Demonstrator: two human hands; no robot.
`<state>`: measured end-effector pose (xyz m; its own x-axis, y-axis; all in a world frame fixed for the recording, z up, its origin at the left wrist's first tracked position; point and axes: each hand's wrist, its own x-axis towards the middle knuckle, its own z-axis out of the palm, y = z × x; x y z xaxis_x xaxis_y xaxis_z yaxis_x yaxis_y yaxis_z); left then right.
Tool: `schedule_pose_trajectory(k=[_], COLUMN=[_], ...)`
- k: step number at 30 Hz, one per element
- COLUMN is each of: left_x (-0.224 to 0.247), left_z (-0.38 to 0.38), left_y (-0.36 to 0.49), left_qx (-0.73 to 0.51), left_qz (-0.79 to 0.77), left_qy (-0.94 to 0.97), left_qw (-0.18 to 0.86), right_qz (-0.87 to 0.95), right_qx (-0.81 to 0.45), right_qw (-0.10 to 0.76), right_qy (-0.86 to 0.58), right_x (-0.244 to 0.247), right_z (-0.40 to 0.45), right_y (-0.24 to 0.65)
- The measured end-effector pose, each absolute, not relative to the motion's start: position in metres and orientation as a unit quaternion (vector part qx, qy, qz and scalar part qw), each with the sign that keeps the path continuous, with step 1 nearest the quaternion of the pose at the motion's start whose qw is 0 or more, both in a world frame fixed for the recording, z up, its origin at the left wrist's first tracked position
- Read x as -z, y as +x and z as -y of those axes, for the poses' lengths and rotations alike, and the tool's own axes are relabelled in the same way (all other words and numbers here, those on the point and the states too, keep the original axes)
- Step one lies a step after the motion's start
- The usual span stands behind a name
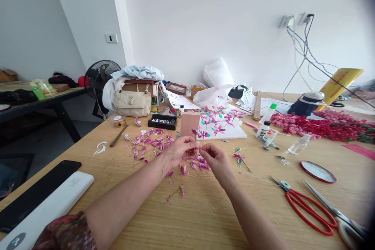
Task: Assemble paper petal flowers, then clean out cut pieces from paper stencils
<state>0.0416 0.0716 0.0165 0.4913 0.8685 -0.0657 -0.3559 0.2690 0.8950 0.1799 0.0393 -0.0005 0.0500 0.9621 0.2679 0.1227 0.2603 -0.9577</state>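
Above the middle of the wooden table, my left hand [181, 150] is closed around a small magenta flower [194, 132], whose petals stick up over my fingers. Close beside it, my right hand [216, 160] pinches with thumb and forefinger at the flower's lower part; what exactly lies between those fingertips is too small to make out. Loose pink petals [152, 142] are scattered left of and beneath my hands. Finished-looking flowers with turquoise leaves [218, 129] rest on a white sheet [234, 132] behind. A pinkish card [190, 124] stands just beyond my left hand.
On the right lie red-handled scissors [310, 211], silver scissors [331, 207], a round lid [318, 172] and small bottles [263, 130]. Pink and red bundles [316, 127] fill the right back. A black tray [162, 121], a beige handbag [133, 103] and a white device [55, 207] are leftward.
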Motion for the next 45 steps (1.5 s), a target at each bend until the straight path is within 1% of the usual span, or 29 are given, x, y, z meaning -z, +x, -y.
schedule_pose_trajectory(k=[11, 15, 19, 21, 23, 26, 29, 33, 39, 45], left_x=[-0.026, -0.031, -0.033, -0.033, -0.033, -0.032, -0.032, -0.031, -0.033, -0.032], left_z=[-0.066, -0.063, -0.058, -0.054, -0.050, -0.045, -0.043, -0.043, -0.040, -0.042], left_y=[0.041, 0.044, 0.038, 0.031, 0.024, 0.014, 0.008, 0.008, 0.013, 0.013], left_qx=[-0.395, -0.430, -0.449, -0.453, -0.457, -0.460, -0.469, -0.484, -0.496, -0.502], left_qz=[-0.261, -0.267, -0.273, -0.289, -0.307, -0.313, -0.307, -0.301, -0.297, -0.308], left_qy=[0.472, 0.480, 0.485, 0.484, 0.478, 0.472, 0.462, 0.453, 0.449, 0.430], left_qw=[0.744, 0.716, 0.699, 0.690, 0.684, 0.684, 0.687, 0.686, 0.682, 0.684], right_qz=[0.609, 0.617, 0.617, 0.632, 0.654, 0.598, 0.563, 0.582, 0.603, 0.624], right_qx=[-0.345, -0.250, -0.140, -0.102, -0.042, 0.019, 0.011, -0.009, -0.029, -0.089], right_qw=[0.525, 0.523, 0.510, 0.454, 0.315, 0.093, 0.009, -0.045, -0.102, -0.125], right_qy=[-0.485, -0.532, -0.583, -0.619, -0.686, -0.796, -0.826, -0.812, -0.790, -0.766], right_x=[0.006, 0.000, -0.021, -0.029, -0.031, -0.022, -0.007, 0.003, -0.003, -0.019], right_z=[-0.043, -0.044, -0.025, -0.006, 0.016, 0.044, 0.060, 0.062, 0.057, 0.076], right_y=[0.185, 0.191, 0.213, 0.235, 0.265, 0.318, 0.360, 0.377, 0.372, 0.385])
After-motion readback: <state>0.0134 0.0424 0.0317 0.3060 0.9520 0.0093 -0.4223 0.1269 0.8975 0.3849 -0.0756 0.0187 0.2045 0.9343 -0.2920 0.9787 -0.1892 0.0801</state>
